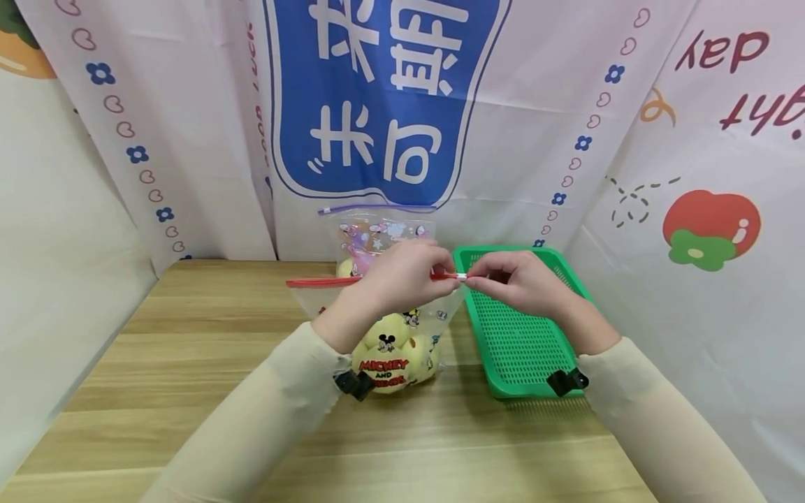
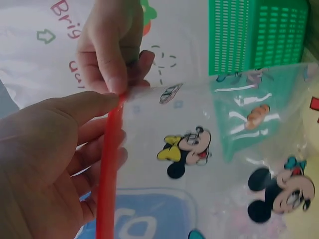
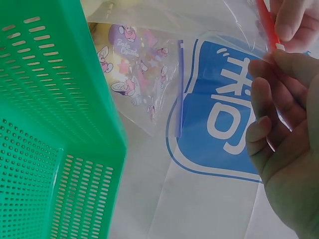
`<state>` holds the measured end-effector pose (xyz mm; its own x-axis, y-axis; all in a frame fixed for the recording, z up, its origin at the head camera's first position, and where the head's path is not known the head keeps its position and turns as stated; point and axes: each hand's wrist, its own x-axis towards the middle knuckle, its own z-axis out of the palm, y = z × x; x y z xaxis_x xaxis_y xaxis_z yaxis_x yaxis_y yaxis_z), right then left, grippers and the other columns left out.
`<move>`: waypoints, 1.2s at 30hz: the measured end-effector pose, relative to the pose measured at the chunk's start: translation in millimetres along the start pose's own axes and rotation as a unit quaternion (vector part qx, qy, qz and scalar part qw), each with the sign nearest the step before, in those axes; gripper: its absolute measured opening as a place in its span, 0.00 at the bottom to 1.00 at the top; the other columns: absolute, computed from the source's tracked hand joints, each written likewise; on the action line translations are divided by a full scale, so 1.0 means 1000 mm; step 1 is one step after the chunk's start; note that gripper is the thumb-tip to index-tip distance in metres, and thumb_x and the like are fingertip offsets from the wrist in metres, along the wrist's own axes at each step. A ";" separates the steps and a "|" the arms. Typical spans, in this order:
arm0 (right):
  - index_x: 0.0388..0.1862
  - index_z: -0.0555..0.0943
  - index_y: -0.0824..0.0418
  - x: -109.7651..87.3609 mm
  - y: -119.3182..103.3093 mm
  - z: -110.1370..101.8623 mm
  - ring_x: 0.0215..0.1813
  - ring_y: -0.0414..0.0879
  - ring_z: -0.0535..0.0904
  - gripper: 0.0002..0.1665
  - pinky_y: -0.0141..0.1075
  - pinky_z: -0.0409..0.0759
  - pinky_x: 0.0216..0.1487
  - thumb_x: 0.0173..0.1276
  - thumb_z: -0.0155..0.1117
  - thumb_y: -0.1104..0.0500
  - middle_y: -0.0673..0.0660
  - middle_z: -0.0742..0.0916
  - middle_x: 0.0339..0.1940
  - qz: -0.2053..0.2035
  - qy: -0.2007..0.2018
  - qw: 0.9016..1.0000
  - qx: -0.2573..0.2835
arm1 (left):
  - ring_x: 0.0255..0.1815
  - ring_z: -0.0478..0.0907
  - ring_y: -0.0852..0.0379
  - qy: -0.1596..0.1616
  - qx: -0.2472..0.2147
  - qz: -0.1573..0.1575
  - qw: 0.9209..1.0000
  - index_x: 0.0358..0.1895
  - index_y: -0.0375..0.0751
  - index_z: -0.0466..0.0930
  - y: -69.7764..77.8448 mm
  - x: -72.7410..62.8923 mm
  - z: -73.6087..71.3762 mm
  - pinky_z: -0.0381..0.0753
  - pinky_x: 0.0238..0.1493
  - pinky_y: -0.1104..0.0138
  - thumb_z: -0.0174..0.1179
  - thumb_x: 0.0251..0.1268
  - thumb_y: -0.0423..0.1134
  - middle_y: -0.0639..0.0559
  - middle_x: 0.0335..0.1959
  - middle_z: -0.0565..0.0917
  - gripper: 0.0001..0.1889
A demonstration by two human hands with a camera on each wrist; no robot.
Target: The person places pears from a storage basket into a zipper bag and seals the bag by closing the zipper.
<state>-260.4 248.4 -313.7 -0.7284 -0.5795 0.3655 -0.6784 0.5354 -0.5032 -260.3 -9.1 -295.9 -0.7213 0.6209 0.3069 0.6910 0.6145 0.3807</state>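
Note:
A clear zip bag [image 1: 441,316] printed with cartoon mice stands upright on the table, pale yellow contents [image 1: 386,332] showing through it. Along its top runs a red zip strip [image 1: 323,282]. My left hand [image 1: 409,276] pinches this strip near its right end between thumb and fingers. At the very end, my right hand [image 1: 525,283] pinches the corner by the white slider [image 1: 462,276], thumb against fingertips. In the left wrist view, the left thumb presses on the red strip, with the right fingertips close beside it.
Behind stands a second zip bag [image 1: 383,227] with a purple strip, something yellow low in it. A green perforated basket [image 1: 490,360] sits to the right on the wooden table [image 1: 207,335]. Printed cloth [image 1: 503,154] hangs at the back and sides.

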 end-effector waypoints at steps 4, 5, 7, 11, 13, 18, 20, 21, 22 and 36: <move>0.41 0.91 0.52 0.001 0.000 0.000 0.27 0.42 0.76 0.05 0.32 0.76 0.29 0.77 0.73 0.63 0.44 0.85 0.28 -0.004 0.000 1.000 0.001 | 0.44 0.83 0.55 -0.005 -0.003 0.005 1.000 0.46 0.45 0.93 0.005 0.007 0.004 0.87 0.52 0.60 0.69 0.79 0.44 0.53 0.42 0.89 0.08; 0.41 0.91 0.52 0.001 0.000 0.000 0.27 0.42 0.76 0.05 0.33 0.76 0.29 0.77 0.73 0.63 0.45 0.85 0.28 -0.003 0.000 1.000 0.000 | 0.44 0.83 0.55 -0.007 -0.005 0.005 1.000 0.46 0.45 0.93 0.005 0.007 0.005 0.87 0.52 0.60 0.68 0.79 0.43 0.52 0.42 0.88 0.08; 0.41 0.91 0.53 0.001 0.001 0.000 0.28 0.43 0.76 0.05 0.33 0.77 0.30 0.77 0.73 0.62 0.45 0.86 0.29 0.003 -0.002 1.000 0.001 | 0.44 0.82 0.55 -0.011 -0.010 0.005 1.000 0.47 0.44 0.93 0.007 0.009 0.005 0.87 0.52 0.61 0.68 0.80 0.42 0.52 0.42 0.88 0.08; 0.42 0.92 0.52 0.000 0.001 0.000 0.29 0.43 0.77 0.06 0.33 0.78 0.32 0.78 0.72 0.62 0.47 0.88 0.31 0.015 -0.007 1.000 0.002 | 0.44 0.83 0.56 -0.014 -0.013 0.008 1.000 0.47 0.45 0.94 0.007 0.009 0.006 0.87 0.51 0.62 0.68 0.80 0.43 0.52 0.42 0.88 0.08; 0.42 0.92 0.51 -0.001 0.001 -0.001 0.30 0.42 0.78 0.05 0.32 0.78 0.33 0.78 0.72 0.61 0.49 0.88 0.31 0.020 -0.009 1.000 0.000 | 0.43 0.83 0.56 -0.015 -0.015 0.011 1.000 0.47 0.45 0.94 0.007 0.009 0.006 0.87 0.50 0.62 0.68 0.80 0.43 0.53 0.42 0.89 0.08; 0.41 0.91 0.49 -0.004 0.001 -0.001 0.30 0.40 0.77 0.05 0.32 0.77 0.32 0.78 0.73 0.60 0.48 0.87 0.29 0.028 -0.013 0.999 -0.008 | 0.40 0.82 0.58 -0.016 -0.016 0.016 1.000 0.46 0.47 0.94 0.006 0.008 0.007 0.85 0.44 0.64 0.69 0.80 0.43 0.55 0.40 0.88 0.07; 0.41 0.91 0.49 -0.004 0.001 -0.001 0.30 0.41 0.77 0.05 0.32 0.77 0.32 0.78 0.73 0.60 0.46 0.86 0.29 0.029 -0.015 0.999 -0.007 | 0.39 0.82 0.58 -0.018 -0.016 0.016 1.000 0.46 0.47 0.94 0.005 0.008 0.007 0.85 0.43 0.65 0.69 0.80 0.44 0.55 0.40 0.88 0.08; 0.41 0.91 0.48 -0.004 0.001 -0.001 0.30 0.41 0.77 0.05 0.32 0.77 0.32 0.78 0.73 0.59 0.45 0.86 0.29 0.030 -0.017 0.999 -0.006 | 0.39 0.82 0.58 -0.019 -0.016 0.016 1.000 0.47 0.47 0.94 0.005 0.007 0.007 0.85 0.44 0.65 0.69 0.80 0.44 0.55 0.40 0.88 0.08; 0.42 0.91 0.48 -0.004 0.001 -0.001 0.29 0.41 0.77 0.05 0.32 0.77 0.32 0.78 0.73 0.59 0.44 0.86 0.29 0.030 -0.018 0.999 -0.005 | 0.40 0.82 0.58 -0.019 -0.015 0.017 1.000 0.47 0.47 0.94 0.004 0.007 0.007 0.85 0.44 0.64 0.69 0.80 0.44 0.56 0.40 0.88 0.08; 0.40 0.90 0.48 -0.002 -0.002 0.001 0.27 0.43 0.75 0.05 0.33 0.73 0.29 0.78 0.73 0.57 0.45 0.82 0.26 0.060 -0.023 0.998 -0.010 | 0.42 0.83 0.56 -0.022 -0.027 0.002 0.999 0.45 0.47 0.94 -0.013 -0.009 -0.006 0.87 0.48 0.60 0.68 0.80 0.43 0.56 0.40 0.91 0.07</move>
<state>-257.7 248.1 -314.4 -0.8001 -0.5376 0.2663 -0.5880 0.6147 -0.5257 -263.2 -25.3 -298.5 -0.7145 0.6454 0.2699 0.6897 0.5851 0.4266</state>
